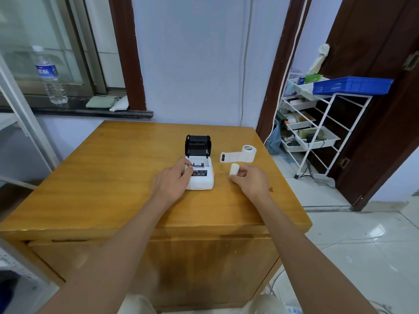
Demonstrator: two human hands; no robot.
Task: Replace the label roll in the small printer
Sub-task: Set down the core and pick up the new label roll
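A small white printer [202,180] sits mid-table on the wooden table [95,177], its black lid [198,145] flipped up and back. My left hand [173,180] rests on the printer's left front corner, fingers curled over its edge. My right hand [248,179], just right of the printer, grips a small white roll [235,169] between thumb and fingers. A larger white label roll [249,152] lies on the table behind that hand, with a strip of labels [230,157] unrolled to its left.
The table's right edge drops to a tiled floor. A white wire rack [317,123] with trays and a blue basket [352,85] stands at the right by a dark door. A water bottle [50,74] stands on the window sill at the left.
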